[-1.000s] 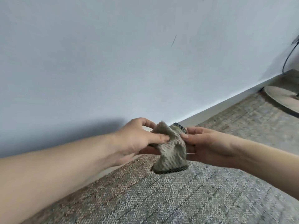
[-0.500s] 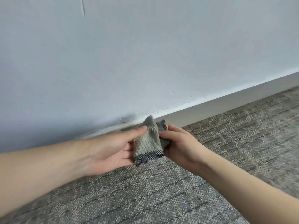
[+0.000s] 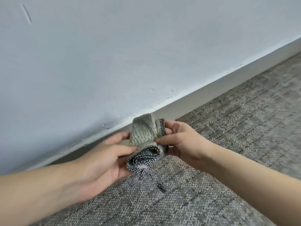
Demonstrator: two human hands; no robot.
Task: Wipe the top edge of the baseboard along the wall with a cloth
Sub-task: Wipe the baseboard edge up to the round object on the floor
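A small grey-green fluffy cloth (image 3: 143, 131) with a dark speckled hem and a dangling loop is bunched between both hands, low over the carpet. My left hand (image 3: 104, 157) pinches its left side with thumb and fingers. My right hand (image 3: 180, 141) pinches the right side and hem. The cloth's top corner reaches up to the level of the baseboard's top edge, just in front of it; I cannot tell if it touches. The pale baseboard (image 3: 211, 92) runs diagonally from lower left to upper right along the foot of the white wall (image 3: 114, 54).
Grey patterned carpet (image 3: 228, 144) covers the floor in front of the wall. The wall shows small chips above the baseboard and a scratch mark (image 3: 26, 13) at upper left.
The view has swung left along the wall and dropped lower. Both hands have refolded the cloth, so its speckled hem and loop now hang at the bottom.
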